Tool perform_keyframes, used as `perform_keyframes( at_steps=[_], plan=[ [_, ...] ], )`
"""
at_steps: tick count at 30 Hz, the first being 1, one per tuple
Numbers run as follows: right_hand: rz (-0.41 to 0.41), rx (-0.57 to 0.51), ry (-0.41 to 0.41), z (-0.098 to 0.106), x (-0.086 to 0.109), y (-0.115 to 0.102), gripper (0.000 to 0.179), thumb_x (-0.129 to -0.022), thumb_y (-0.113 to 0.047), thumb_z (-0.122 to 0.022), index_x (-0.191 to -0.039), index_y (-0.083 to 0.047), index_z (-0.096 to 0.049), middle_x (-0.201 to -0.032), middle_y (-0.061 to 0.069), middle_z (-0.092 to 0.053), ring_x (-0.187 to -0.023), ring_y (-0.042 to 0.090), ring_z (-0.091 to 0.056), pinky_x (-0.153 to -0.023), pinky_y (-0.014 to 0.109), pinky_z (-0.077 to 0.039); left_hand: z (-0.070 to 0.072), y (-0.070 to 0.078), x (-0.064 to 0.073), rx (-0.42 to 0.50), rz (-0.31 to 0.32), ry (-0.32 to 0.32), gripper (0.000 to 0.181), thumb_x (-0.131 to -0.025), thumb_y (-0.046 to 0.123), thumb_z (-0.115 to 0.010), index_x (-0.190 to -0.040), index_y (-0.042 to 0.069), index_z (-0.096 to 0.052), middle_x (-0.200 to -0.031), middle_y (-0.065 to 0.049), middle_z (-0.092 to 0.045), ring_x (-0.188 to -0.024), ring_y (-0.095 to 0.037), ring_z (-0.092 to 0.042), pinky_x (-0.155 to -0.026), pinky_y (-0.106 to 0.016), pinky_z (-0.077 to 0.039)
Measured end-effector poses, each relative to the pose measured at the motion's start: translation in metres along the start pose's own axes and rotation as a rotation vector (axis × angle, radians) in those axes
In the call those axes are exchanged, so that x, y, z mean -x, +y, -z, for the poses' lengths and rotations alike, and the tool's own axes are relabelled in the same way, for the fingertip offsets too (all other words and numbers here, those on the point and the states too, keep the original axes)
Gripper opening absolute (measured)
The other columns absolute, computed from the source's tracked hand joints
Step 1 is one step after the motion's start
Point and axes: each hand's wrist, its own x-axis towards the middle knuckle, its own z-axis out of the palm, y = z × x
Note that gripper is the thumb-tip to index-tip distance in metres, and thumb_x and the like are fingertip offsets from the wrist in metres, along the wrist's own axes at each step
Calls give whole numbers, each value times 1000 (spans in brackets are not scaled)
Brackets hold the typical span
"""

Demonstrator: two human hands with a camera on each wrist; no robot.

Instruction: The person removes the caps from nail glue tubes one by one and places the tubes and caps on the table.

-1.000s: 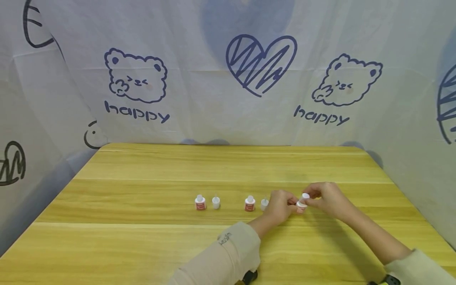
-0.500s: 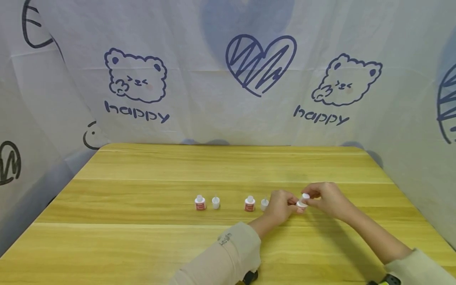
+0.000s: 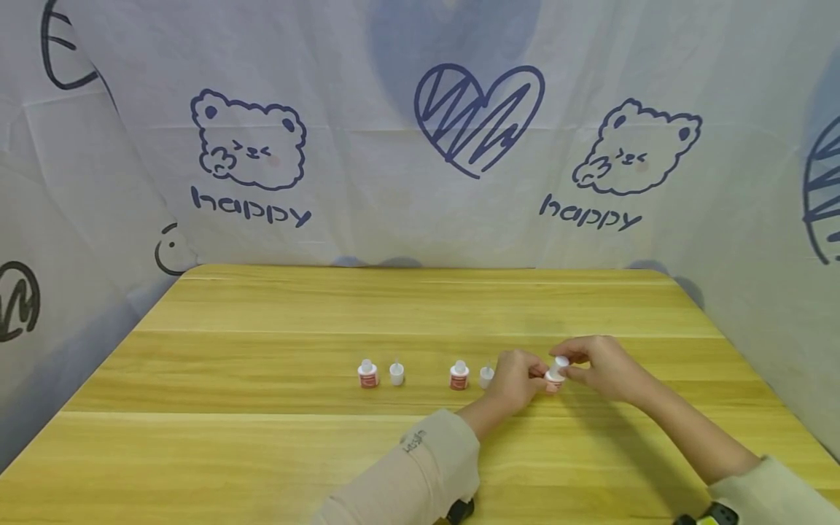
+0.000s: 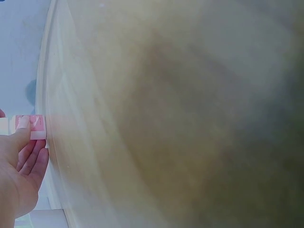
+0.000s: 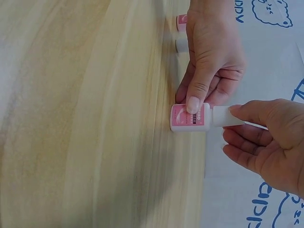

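A small white glue bottle with a pink label (image 3: pixel 553 386) stands on the table at the right of a row. My left hand (image 3: pixel 515 380) pinches its body between thumb and fingers; the right wrist view shows the thumb across the label of this bottle (image 5: pixel 183 122). From the other side, my right hand (image 3: pixel 604 368) grips the white cap (image 5: pixel 227 116) between thumb and index finger, with the cap sitting at the bottle's neck. In the left wrist view, the left hand (image 4: pixel 21 175) and part of the bottle (image 4: pixel 38 124) show at the left edge.
Leftward along the wooden table (image 3: pixel 262 452) stand two uncapped bottles, one in the middle (image 3: pixel 459 377) and one farther left (image 3: pixel 368 375). A white cap (image 3: pixel 397 375) rests upturned beside the left bottle, its thin stem pointing up; another cap (image 3: pixel 486 377) is partly behind the left hand.
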Motion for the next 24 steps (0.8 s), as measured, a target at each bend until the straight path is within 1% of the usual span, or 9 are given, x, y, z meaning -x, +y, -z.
perform_keyframes(
  at_steps=[6, 8, 10, 12, 15, 18, 24],
  plan=[
    [-27, 1, 12, -1, 0, 0, 25, -79, -1, -69, -102, 9, -65, -91, 16, -70, -82, 27, -66, -73, 40, -55, 1, 1, 0, 0, 5, -6, 12, -77, 10, -72, -86, 1, -74, -82, -7, -73, -68, -3, -66, -58, -7, -47],
    [-38, 16, 22, -2, -1, 0, 24, -79, -5, -70, -100, 7, -66, -89, 13, -70, -79, 24, -65, -72, 40, -54, 0, 1, 0, -3, 7, -4, 13, -78, 10, -72, -87, 1, -74, -83, -7, -73, -70, -4, -66, -59, -7, -47],
    [-44, 31, 33, -3, -1, 1, 20, -79, -8, -71, -95, 4, -68, -84, 10, -70, -75, 19, -64, -69, 37, -54, 0, 1, 0, -2, 3, -1, 12, -78, 10, -72, -87, 1, -74, -82, -7, -73, -70, -5, -66, -59, -7, -47],
    [-45, 40, 41, -4, -2, 1, 13, -79, -10, -71, -89, 0, -69, -80, 5, -70, -72, 14, -63, -65, 32, -53, 1, 1, 0, -3, -2, 2, 12, -78, 10, -72, -86, 1, -74, -82, -7, -73, -69, -4, -66, -59, -6, -46],
    [-43, 38, 45, -4, -3, 2, 6, -79, -8, -71, -82, -4, -68, -76, 2, -69, -69, 10, -62, -62, 24, -51, 1, 1, 0, -9, -6, 4, 11, -78, 11, -73, -85, 2, -74, -81, -7, -73, -68, -2, -65, -58, -6, -46],
    [-39, 31, 45, -4, -3, 1, 4, -79, -6, -71, -81, -4, -68, -76, 3, -69, -69, 12, -63, -61, 23, -52, 1, 1, 0, -13, -1, 4, 11, -77, 11, -73, -85, 2, -74, -81, -6, -73, -68, -2, -65, -58, -6, -45],
    [-27, 35, 32, -3, -4, 0, 5, -78, -2, -70, -83, -2, -68, -78, 5, -70, -71, 15, -65, -63, 27, -54, 2, 2, 0, -1, 14, 1, 11, -77, 10, -73, -85, 2, -74, -82, -6, -73, -69, -2, -65, -58, -6, -46]
  ],
)
